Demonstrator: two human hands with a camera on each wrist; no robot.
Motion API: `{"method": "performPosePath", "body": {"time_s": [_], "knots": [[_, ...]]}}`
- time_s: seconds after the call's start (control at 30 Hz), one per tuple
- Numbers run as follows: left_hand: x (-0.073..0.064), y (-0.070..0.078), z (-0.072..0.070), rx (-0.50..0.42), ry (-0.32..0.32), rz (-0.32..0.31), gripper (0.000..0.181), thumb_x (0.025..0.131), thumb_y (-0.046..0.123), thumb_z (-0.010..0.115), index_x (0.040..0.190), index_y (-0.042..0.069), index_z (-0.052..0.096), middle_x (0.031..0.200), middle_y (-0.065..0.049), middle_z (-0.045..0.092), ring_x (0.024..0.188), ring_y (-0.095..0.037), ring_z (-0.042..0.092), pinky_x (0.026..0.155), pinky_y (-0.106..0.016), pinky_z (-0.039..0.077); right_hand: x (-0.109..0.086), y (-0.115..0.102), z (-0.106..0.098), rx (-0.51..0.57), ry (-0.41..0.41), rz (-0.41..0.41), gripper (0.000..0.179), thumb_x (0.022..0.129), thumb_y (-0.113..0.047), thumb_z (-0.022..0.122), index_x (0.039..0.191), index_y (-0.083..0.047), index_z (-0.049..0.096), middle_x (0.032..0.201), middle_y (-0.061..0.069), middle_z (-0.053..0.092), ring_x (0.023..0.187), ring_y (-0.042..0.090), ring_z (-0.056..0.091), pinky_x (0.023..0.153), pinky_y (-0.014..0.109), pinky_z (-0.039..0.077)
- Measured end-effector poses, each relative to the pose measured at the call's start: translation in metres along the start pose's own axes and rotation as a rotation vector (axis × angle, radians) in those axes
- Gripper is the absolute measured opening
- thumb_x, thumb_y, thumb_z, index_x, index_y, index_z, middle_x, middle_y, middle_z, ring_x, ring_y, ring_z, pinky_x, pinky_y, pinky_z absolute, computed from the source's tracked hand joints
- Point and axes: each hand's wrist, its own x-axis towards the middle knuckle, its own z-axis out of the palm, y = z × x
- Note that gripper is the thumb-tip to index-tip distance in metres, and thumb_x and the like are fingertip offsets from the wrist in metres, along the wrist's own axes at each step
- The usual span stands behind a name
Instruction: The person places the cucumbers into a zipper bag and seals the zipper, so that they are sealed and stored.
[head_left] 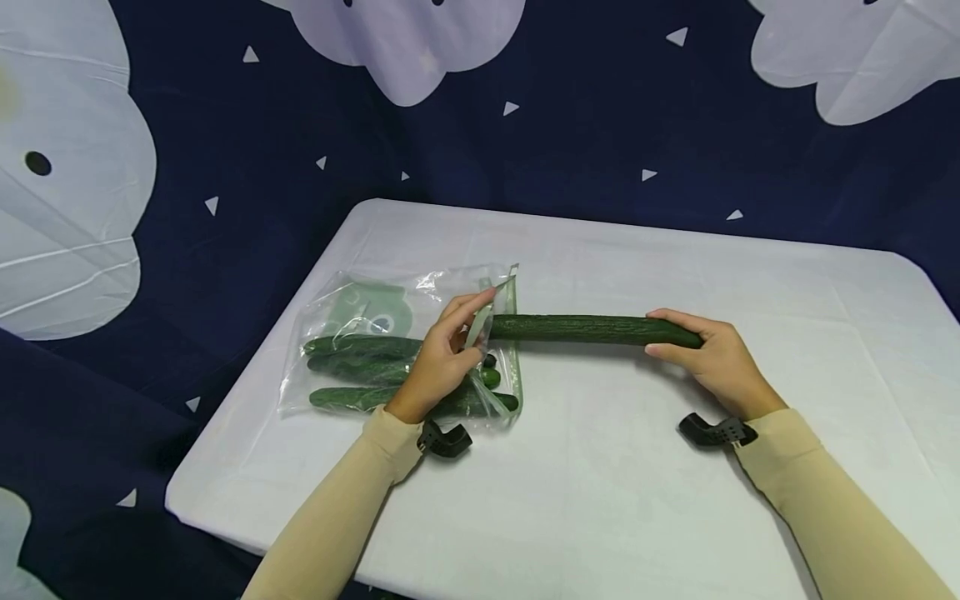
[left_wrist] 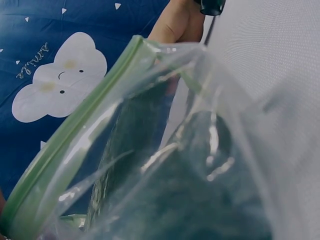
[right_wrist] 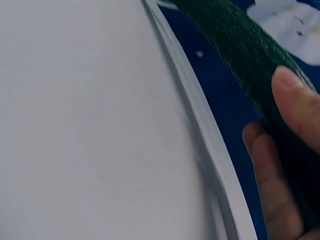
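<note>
A clear zip bag (head_left: 311,321) with a green closure strip (left_wrist: 75,117) lies on its side, and several cucumbers (head_left: 352,398) show through its plastic. My left hand (head_left: 438,358) holds the bag's mouth, the strip between thumb and fingers. From the right, my right hand (head_left: 720,358) grips one end of a long dark green cucumber (head_left: 577,328). That cucumber lies level, its other end at the bag's opening beside my left hand; how far it reaches inside is hidden. In the right wrist view, thumb and fingers wrap the bumpy cucumber (right_wrist: 235,50).
Everything is on a table with a white cloth (head_left: 600,500), its corners rounded. Behind it hangs a dark blue curtain (head_left: 570,142) with white clouds and small triangles. A black wrist camera (head_left: 446,440) sits on the left wrist, another black camera (head_left: 712,431) on the right.
</note>
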Motion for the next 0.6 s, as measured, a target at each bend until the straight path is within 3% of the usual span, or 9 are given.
{"method": "performPosePath", "body": {"time_s": [0.3, 0.47, 0.6], "knots": [[-0.001, 0.0, 0.001, -0.067, -0.017, 0.008, 0.083, 0.078, -0.027, 0.041, 0.155, 0.005, 0.042, 0.142, -0.023, 0.04, 0.092, -0.028, 0.038, 0.076, -0.027, 0.037, 0.0, -0.013, 0.031, 0.017, -0.037, -0.028, 0.062, 0.085, -0.043, 0.081, 0.141, -0.021, 0.064, 0.147, 0.003, 0.055, 0.131, 0.021, 0.052, 0.092, 0.018, 0.047], [0.0, 0.0, 0.001, -0.059, -0.019, -0.002, 0.083, 0.079, -0.026, 0.041, 0.156, 0.005, 0.041, 0.143, -0.015, 0.042, 0.089, -0.026, 0.038, 0.076, -0.027, 0.037, 0.003, -0.02, 0.046, 0.051, -0.036, -0.022, 0.061, 0.083, -0.046, 0.082, 0.137, -0.025, 0.067, 0.143, 0.0, 0.058, 0.124, 0.017, 0.055, 0.09, 0.021, 0.048], [0.001, 0.001, 0.001, -0.04, -0.018, -0.008, 0.084, 0.079, -0.028, 0.041, 0.156, 0.004, 0.04, 0.143, -0.019, 0.04, 0.084, -0.023, 0.036, 0.074, -0.028, 0.035, 0.008, -0.024, 0.057, 0.071, -0.049, -0.026, 0.059, 0.081, -0.047, 0.083, 0.135, -0.027, 0.068, 0.14, -0.003, 0.06, 0.121, 0.014, 0.056, 0.09, 0.024, 0.048]]}}
